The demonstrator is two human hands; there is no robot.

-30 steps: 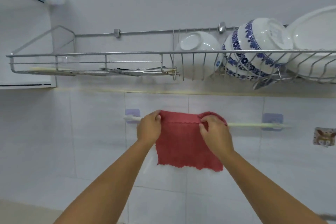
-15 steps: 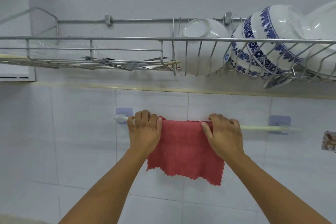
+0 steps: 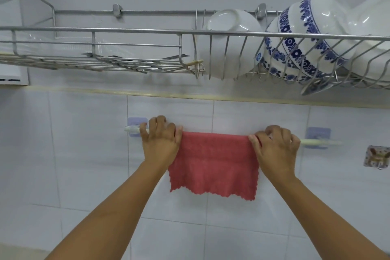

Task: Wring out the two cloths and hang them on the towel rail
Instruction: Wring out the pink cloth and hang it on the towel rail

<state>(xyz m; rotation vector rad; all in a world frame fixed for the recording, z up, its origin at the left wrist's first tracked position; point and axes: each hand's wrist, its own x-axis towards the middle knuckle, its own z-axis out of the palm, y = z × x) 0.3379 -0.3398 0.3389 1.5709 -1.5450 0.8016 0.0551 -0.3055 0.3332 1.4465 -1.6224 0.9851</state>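
We are holding a red cloth (image 3: 213, 162) draped over the pale towel rail (image 3: 318, 142), which is running across the white tiled wall in the middle of the frame. Our left hand (image 3: 160, 143) is curling its fingers over the rail at the cloth's left top corner, thumb pressing against the fabric edge. Our right hand (image 3: 274, 150) is doing the same at the right top corner, fingers folded over the rail and pinching the cloth's edge. The cloth is hanging flat between the two hands, its scalloped lower edge dangling free below them, slightly lower on the right side.

The rail is sitting in two lilac wall brackets (image 3: 317, 136), one just left of the left hand and one to the right of the right hand. We are seeing only one cloth in this view.

Above, across the upper part of the frame, a wire dish rack (image 3: 137, 31) is carrying a plain white bowl (image 3: 230, 44) at centre and blue-patterned bowls (image 3: 299, 40) at the upper right. What may be utensils are lying in the rack's left section, though they are too blurred to name.
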